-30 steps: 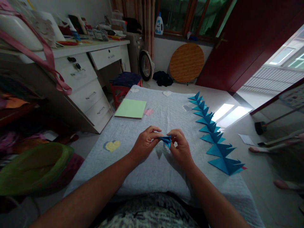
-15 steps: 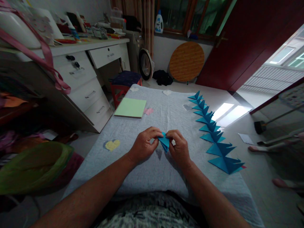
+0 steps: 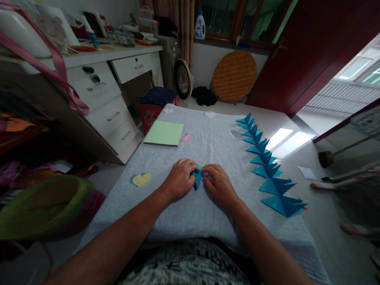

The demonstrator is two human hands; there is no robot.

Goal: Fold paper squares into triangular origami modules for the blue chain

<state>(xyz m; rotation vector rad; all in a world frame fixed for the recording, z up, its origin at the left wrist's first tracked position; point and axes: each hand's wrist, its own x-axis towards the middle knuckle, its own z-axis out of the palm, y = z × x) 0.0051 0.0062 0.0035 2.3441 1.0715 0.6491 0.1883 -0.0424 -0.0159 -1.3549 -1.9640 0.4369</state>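
Observation:
A small piece of folded blue paper (image 3: 197, 178) is in front of me, low over the cloth, its narrow point turned towards me. My left hand (image 3: 180, 178) is closed on its left side, with fingers over the top and thumb near the lower part. At the paper's right edge, the fingertips of my right hand (image 3: 219, 183) are drawn together and appear to pinch it; part of this contact is hidden. Along the table's right side stands a row of several folded blue paper cranes (image 3: 278, 186). Beyond my left hand lies a stack of pale green square paper (image 3: 165, 133).
A pale cloth with heart patterns covers the table (image 3: 166, 229). Left are a white desk (image 3: 103, 99) with drawers and a green-lined bin (image 3: 44, 206). A red stool (image 3: 156, 101), an open washing machine (image 3: 181, 79) and a round wooden board (image 3: 234, 76) stand beyond.
The folded blue paper has moved slightly left and lower, turned more upright, and is more covered by my left fingers. My right hand has followed leftward, its fingers flatter. The cranes have stayed put.

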